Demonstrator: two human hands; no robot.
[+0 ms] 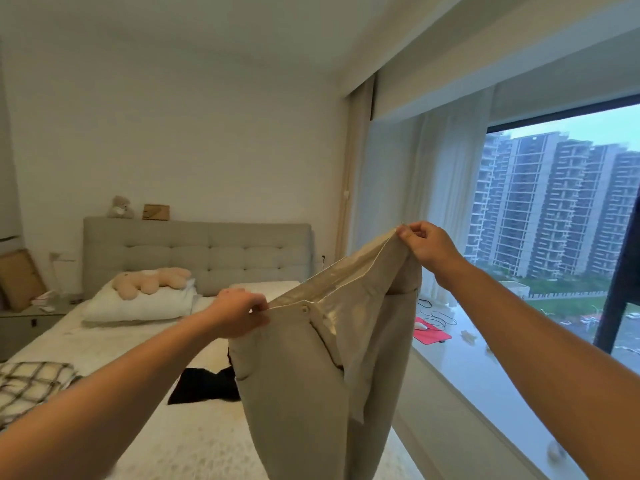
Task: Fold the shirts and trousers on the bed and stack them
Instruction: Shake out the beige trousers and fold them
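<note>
Beige trousers [304, 382] hang in the air over the bed [194, 431], held up by the waistband, with the legs dropping out of the bottom of the view. My left hand [239, 317] pinches the waistband next to its button. My right hand [429, 247] pinches the other end of the waistband, higher up and toward the window. A black garment [201, 384] lies flat on the white bedcover behind the trousers, partly hidden by them. A checked garment [31, 386] lies crumpled at the bed's left edge.
A white pillow [138, 306] with a plush toy [152, 280] lies by the grey headboard [207, 251]. A bedside table [24, 323] stands on the left. On the right runs a window sill [485, 368] bearing a red mat [429, 332] and cables.
</note>
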